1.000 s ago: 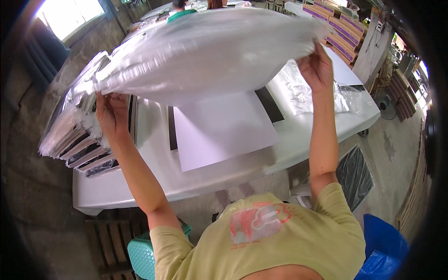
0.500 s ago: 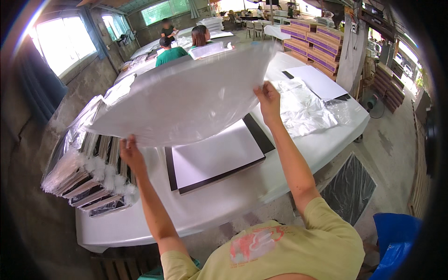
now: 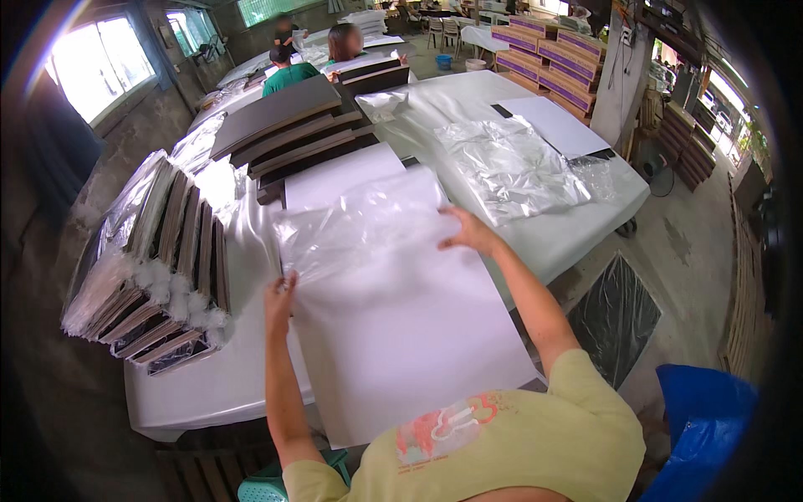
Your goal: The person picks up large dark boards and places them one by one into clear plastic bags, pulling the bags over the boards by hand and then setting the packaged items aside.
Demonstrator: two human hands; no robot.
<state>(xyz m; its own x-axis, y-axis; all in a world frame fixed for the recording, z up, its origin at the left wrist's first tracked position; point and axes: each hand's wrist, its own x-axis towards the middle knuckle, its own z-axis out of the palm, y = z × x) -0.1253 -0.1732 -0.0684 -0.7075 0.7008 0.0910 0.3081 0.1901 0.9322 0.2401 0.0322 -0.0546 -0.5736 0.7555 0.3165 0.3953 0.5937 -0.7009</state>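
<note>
A large white sheet (image 3: 393, 335) spreads in front of me, its near end reaching past the table edge toward my shirt. Wrinkled clear plastic film (image 3: 360, 222) lies across its far part. Beyond the film shows a white-faced panel (image 3: 343, 177), with dark edges beside it. My left hand (image 3: 280, 303) is at the near left corner of the film, fingers curled in on it; the exact grip is blurred. At the right side of the sheet, my right hand (image 3: 471, 232) has thumb and fingers apart, and nothing shows between them.
Dark boards (image 3: 276, 117) are stacked behind the panel. Plastic-wrapped boards (image 3: 167, 243) stand at left. Crumpled film (image 3: 510, 163) and another white panel (image 3: 556, 125) lie at right. A wrapped dark panel (image 3: 617, 322) is on the floor. Cartons (image 3: 548, 63) and two people are farther back.
The sheet I held raised has come down toward me and now covers the near table. Dark stacks behind it have come into view. My right hand has moved nearer and its fingers have spread.
</note>
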